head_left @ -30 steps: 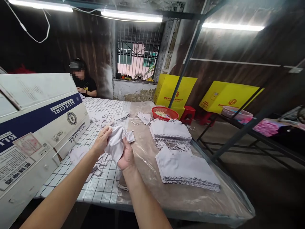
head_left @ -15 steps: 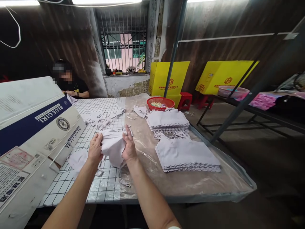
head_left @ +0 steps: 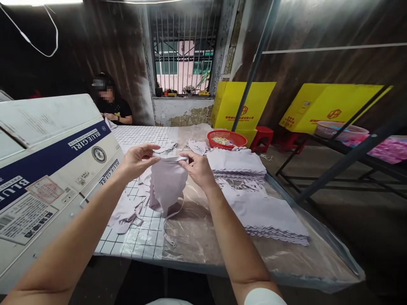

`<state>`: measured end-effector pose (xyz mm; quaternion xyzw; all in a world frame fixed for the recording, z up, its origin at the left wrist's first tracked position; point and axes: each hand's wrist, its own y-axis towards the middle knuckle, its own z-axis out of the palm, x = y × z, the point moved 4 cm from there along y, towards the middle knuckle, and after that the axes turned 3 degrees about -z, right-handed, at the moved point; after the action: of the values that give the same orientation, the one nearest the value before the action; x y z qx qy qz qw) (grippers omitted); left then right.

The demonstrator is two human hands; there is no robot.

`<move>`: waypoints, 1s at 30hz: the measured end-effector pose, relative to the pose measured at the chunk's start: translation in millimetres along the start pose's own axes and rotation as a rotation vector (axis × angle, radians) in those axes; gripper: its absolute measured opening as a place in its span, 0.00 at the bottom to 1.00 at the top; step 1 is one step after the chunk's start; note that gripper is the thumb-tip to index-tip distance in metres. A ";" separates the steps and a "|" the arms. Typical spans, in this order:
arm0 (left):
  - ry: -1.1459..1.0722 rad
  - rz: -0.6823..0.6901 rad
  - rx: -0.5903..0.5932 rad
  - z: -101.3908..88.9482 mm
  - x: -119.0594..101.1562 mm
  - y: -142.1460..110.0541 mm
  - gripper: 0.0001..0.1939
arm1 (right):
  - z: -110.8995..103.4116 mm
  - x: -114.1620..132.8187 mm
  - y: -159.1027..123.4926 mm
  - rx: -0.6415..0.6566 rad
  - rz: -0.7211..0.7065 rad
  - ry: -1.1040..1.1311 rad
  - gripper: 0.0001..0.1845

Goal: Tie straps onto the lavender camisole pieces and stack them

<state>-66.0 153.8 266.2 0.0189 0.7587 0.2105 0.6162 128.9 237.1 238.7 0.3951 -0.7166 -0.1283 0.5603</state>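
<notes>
Both your hands pinch the top edge of a pale cloth piece (head_left: 167, 182), left hand (head_left: 136, 160) and right hand (head_left: 199, 169) now raised and spread apart, no longer bunching it low. Beneath the grip lies the plastic-covered table (head_left: 203, 237); left stands a carton (head_left: 47, 169); right, stacked cloths (head_left: 267, 214); beyond, a red basket (head_left: 227, 139) of small items.

We are reading "BLUE GIRL", upside down, on the blue band of the white carton (head_left: 47, 161) at the left. We are seeing red print on the yellow boxes (head_left: 244, 106), too small to read.
</notes>
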 end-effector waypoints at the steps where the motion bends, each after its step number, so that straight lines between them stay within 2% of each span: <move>1: -0.008 0.003 -0.004 0.4 -3.4 1.3 0.23 | -3.8 7.4 2.4 0.002 -0.024 -0.066 0.09; 5: -0.103 -0.027 -0.023 -0.9 -8.0 2.9 0.20 | -11.2 35.1 11.4 0.004 -0.105 -0.321 0.03; 8: -0.105 -0.100 0.063 -0.6 -3.2 0.6 0.20 | -9.1 47.7 18.5 0.021 -0.158 -0.415 0.03; 11: -0.122 -0.123 0.120 -1.8 0.7 -2.7 0.22 | -4.4 48.2 21.5 0.054 -0.154 -0.401 0.04; 16: -0.237 -0.070 0.028 -2.4 0.7 -2.8 0.22 | 1.8 39.4 14.2 0.060 -0.072 -0.452 0.03; 18: -0.250 -0.075 0.042 5.7 2.2 -0.4 0.23 | 7.2 41.2 11.9 0.073 -0.109 -0.479 0.09; 20: -0.286 -0.072 0.045 15.7 5.4 2.0 0.23 | 16.6 44.3 12.2 0.151 -0.156 -0.435 0.12; 22: -0.331 -0.042 -0.009 22.7 10.9 1.5 0.22 | 26.4 45.1 15.1 0.255 -0.149 -0.341 0.08; 24: -0.346 -0.002 -0.069 25.2 19.8 -4.7 0.21 | 31.3 44.1 20.0 0.303 -0.117 -0.227 0.10; 26: -0.321 -0.023 0.012 27.0 33.7 -16.7 0.19 | 28.4 42.0 26.0 0.272 -0.096 -0.114 0.13; 30: -0.170 -0.200 0.468 22.2 65.1 -52.8 0.15 | 1.6 33.0 37.2 0.093 -0.089 0.005 0.15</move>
<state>-48.5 131.0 184.4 0.1035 0.7303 -0.0349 0.6743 109.7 237.6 284.7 0.4527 -0.7021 -0.1189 0.5366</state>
